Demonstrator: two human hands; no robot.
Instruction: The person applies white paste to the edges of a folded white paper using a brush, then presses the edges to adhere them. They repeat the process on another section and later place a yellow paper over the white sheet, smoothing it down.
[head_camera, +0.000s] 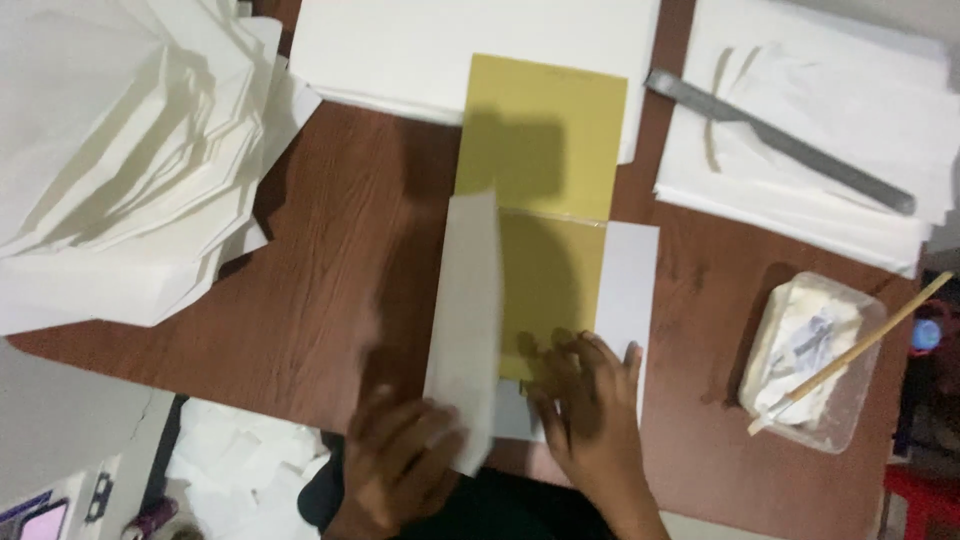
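At the table's near edge, the left hand pinches the white sheet's folded flap; right hand fingers, spread, press the yellow card lying on it.

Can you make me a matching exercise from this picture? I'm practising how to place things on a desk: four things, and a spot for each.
Things:
1. metal ruler
2. yellow card
3. plastic tub
4. folded paper heap

Places:
A. far left of the table
B. middle of the table, partly under a white sheet
C. on the white paper stack at top right
D. right edge, with a wooden stick resting in it

Pairs: 1-C, 2-B, 3-D, 4-A
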